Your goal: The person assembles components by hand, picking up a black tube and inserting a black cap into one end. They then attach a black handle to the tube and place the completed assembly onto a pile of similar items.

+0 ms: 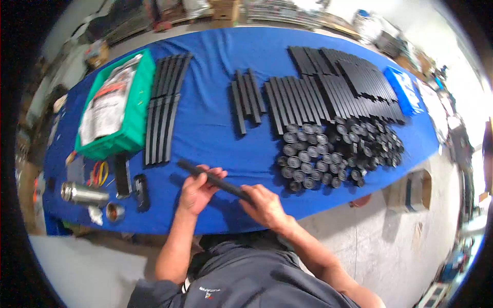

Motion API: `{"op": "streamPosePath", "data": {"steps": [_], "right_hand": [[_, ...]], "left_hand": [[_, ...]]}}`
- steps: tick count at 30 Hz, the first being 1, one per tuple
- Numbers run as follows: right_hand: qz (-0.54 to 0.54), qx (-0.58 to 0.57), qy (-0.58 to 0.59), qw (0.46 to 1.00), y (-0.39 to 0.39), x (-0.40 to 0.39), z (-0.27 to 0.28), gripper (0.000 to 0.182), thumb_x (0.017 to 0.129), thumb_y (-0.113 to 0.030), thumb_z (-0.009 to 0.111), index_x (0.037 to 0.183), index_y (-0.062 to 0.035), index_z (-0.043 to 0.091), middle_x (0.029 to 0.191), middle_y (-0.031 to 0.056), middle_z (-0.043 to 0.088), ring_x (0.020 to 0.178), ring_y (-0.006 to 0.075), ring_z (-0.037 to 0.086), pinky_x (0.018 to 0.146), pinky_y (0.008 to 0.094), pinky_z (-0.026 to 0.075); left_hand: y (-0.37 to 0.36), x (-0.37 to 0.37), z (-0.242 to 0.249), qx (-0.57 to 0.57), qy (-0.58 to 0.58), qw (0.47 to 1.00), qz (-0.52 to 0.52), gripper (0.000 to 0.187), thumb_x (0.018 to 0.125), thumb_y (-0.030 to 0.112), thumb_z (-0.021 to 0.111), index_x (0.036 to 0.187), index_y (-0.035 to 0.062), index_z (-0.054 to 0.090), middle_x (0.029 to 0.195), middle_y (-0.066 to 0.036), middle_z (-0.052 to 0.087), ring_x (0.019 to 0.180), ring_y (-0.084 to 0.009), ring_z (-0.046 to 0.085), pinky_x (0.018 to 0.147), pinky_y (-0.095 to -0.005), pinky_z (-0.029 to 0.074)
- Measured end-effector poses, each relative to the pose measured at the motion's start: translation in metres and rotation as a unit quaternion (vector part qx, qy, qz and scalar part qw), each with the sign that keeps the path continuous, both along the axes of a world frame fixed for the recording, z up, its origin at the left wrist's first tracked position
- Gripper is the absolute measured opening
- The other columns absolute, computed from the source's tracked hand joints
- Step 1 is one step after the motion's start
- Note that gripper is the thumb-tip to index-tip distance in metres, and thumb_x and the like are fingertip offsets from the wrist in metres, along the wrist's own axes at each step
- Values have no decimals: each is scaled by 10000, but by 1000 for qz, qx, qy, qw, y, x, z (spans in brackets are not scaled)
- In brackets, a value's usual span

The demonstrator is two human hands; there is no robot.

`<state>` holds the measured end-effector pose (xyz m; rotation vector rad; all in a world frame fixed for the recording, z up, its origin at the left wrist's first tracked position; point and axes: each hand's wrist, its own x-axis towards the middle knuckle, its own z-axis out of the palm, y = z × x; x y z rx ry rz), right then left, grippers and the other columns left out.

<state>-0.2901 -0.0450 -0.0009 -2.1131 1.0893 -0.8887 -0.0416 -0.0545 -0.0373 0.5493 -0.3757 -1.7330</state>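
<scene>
A long black bar [222,183] is held slantwise between both hands, above the front edge of the blue-covered table. My left hand [199,190] grips it near its upper left part, thumb on top. My right hand [264,205] is closed around its lower right end, which the fingers hide. Beyond the hands lie a few loose black bars [245,97]. To their right is a row of similar bars [298,102]. Many round black caps [308,156] are heaped right of my hands.
At left stands a green crate [110,149] with a printed sack [110,100] inside. More bars [163,123] lie beside it. A steel flask [82,193], a metal cup [114,211], a phone-like black slab [123,177] and a black tool [140,192] sit front left. A blue box [405,90] stands far right.
</scene>
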Motion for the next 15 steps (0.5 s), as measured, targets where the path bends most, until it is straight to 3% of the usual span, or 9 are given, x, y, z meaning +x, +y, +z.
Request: {"op": "streamPosePath", "data": {"steps": [1, 2, 3, 5, 8, 11, 12, 13, 15], "right_hand": [[-7, 36, -6, 999, 2, 1, 5, 348, 873, -179, 762, 1158, -12, 651, 981, 201, 665, 869, 382, 663, 678, 392, 544], [-15, 73, -55, 996, 2, 0, -4, 378, 904, -231, 745, 1188, -3, 646, 948, 166, 678, 798, 288, 677, 626, 363, 538], [-10, 456, -157, 876, 1, -4, 18, 421, 932, -283, 725, 1227, 4, 638, 863, 86, 671, 693, 155, 642, 559, 316, 512], [27, 539, -269, 798, 0, -10, 9, 436, 943, -291, 721, 1249, 7, 635, 792, 14, 637, 639, 71, 590, 529, 273, 488], [-15, 448, -150, 881, 6, -12, 8, 429, 937, -268, 721, 1267, -10, 627, 857, 46, 660, 666, 94, 607, 534, 303, 490], [-17, 11, -54, 998, 10, -4, -13, 441, 938, -289, 722, 1265, -10, 626, 891, 55, 658, 675, 83, 609, 526, 310, 489], [-11, 34, -87, 996, 10, -1, -13, 446, 925, -276, 727, 1256, 4, 624, 888, 106, 675, 696, 170, 653, 589, 352, 523], [-8, 220, -152, 964, 9, -4, -2, 442, 918, -263, 726, 1254, 6, 624, 901, 132, 678, 726, 214, 662, 614, 367, 528], [3, 560, -259, 787, 5, -11, 21, 436, 905, -237, 724, 1250, 9, 623, 927, 184, 685, 786, 301, 679, 663, 397, 539]], "left_hand": [[0, 1, -3, 0, 1, 1000, 1, 278, 981, 143, 653, 1238, 78, 572, 1232, -173, 668, 1259, -390, 589, 1065, -563, 491], [0, 1, -2, -16, 7, 1000, -12, 284, 979, 139, 655, 1241, 77, 564, 1227, -174, 669, 1251, -392, 594, 1056, -562, 499], [1, 1, -1, -30, 11, 999, -23, 291, 977, 134, 657, 1244, 75, 557, 1221, -176, 670, 1242, -394, 600, 1048, -562, 508], [1, -1, -1, -17, -3, 999, -38, 306, 965, 129, 675, 1237, 70, 547, 1203, -188, 670, 1218, -394, 617, 1006, -537, 550], [-1, -7, 8, -5, -35, 998, -43, 314, 957, 103, 678, 1233, 65, 532, 1212, -209, 660, 1192, -398, 635, 962, -525, 588], [-1, -6, 6, -11, -60, 996, -69, 328, 943, 76, 686, 1229, 63, 525, 1220, -224, 653, 1180, -407, 640, 959, -540, 590], [0, -4, 4, -2, -50, 997, -60, 354, 925, 62, 703, 1229, 63, 522, 1220, -237, 649, 1175, -414, 640, 951, -548, 593], [0, -4, 3, -4, -40, 997, -61, 360, 922, 64, 707, 1230, 62, 521, 1219, -239, 649, 1175, -414, 640, 951, -546, 593], [0, -1, 4, -7, -21, 998, -59, 372, 917, 68, 715, 1231, 62, 517, 1219, -241, 649, 1177, -413, 639, 952, -541, 593]]}}
